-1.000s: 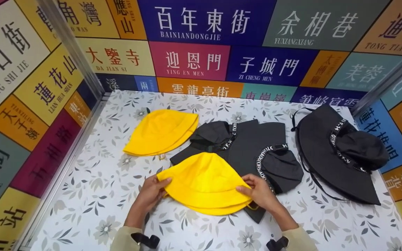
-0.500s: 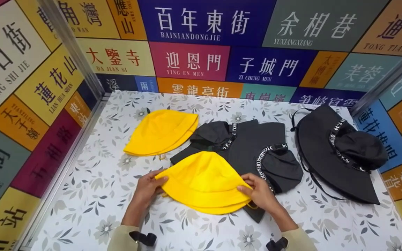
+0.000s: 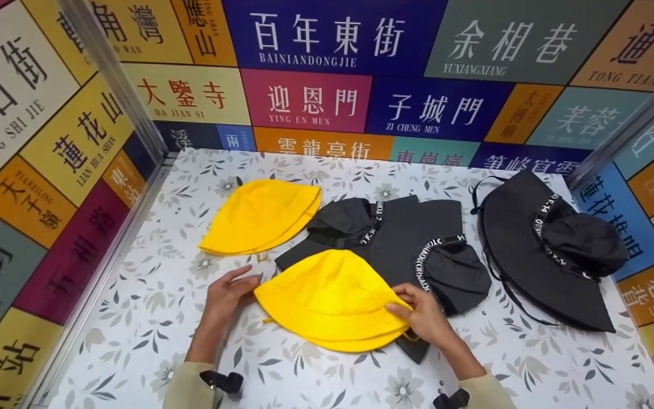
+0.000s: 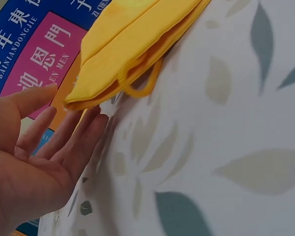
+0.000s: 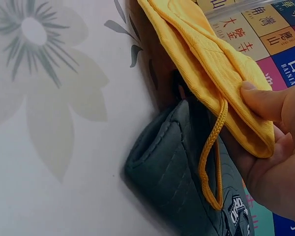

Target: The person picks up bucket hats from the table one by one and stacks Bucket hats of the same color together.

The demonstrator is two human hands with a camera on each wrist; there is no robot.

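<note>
The item in hand is a yellow fabric bucket hat (image 3: 332,307), folded flat, with its crown toward the back of the desk (image 3: 304,383) and its doubled brim toward the person. It overlaps the near part of two black fabric hats with white-lettered bands, the left black hat (image 3: 343,218) and the right black hat (image 3: 457,278). Whether it bears on them or is held just above is not clear.

Change: the left hand (image 3: 229,295) has released the left corner of the brim and shifted slightly outward. Its fingers are now spread and loosely bent, with nothing gripped. In the left wrist view the fingertips are just beside and below that corner; contact cannot be confirmed. The right hand (image 3: 422,313) keeps its pinch on the right corner, thumb on the upper face and fingers beneath. A yellow looped cord (image 5: 216,152) hangs from the brim near this grip.

Effect: the hat keeps its flat, spread shape with one side freed. Judged from this, the left side of the placement or smoothing is about finished, and the right grip is the remaining hold.

Adjacent items: a second yellow bucket hat (image 3: 261,216) lies behind and to the left; a wide-brimmed black hat (image 3: 508,255) lies apart at the right.
</note>
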